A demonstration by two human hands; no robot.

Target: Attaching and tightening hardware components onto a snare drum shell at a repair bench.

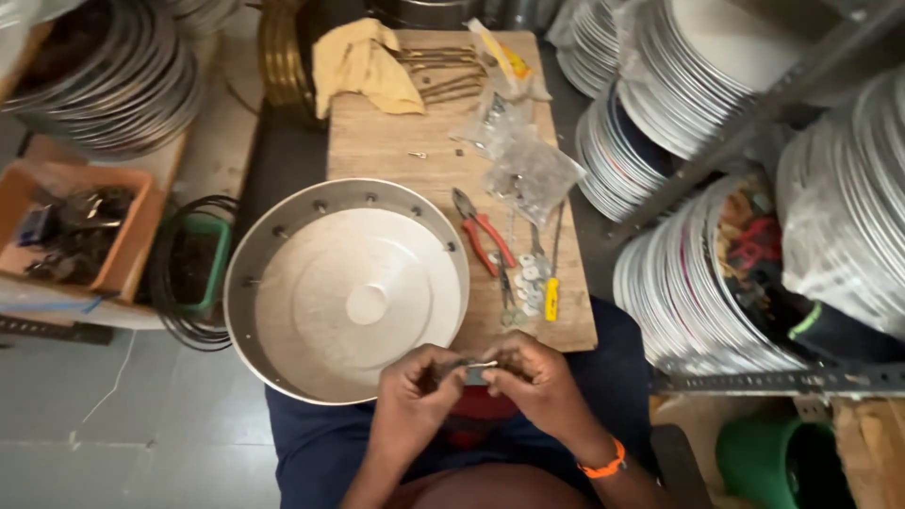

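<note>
My left hand (415, 391) and my right hand (535, 382) meet over my lap, both pinching one small metal screw (483, 364) and a dark little part between the fingertips. An orange band circles my right wrist. Just beyond the hands lies a large round metal pan (269, 250) with bolts along its rim, resting on the wooden board (386, 151). Red-handled pliers (485, 243), a yellow-handled screwdriver (551, 297) and several loose washers (528, 283) lie on the board beside the pan.
Clear bags of hardware (528, 170), a yellow cloth (363, 66) and metal rods sit at the board's far end. Stacks of metal discs (679, 283) fill the right-hand racks. An orange bin (75, 226), a wire coil (184, 273) and more rings are on the left.
</note>
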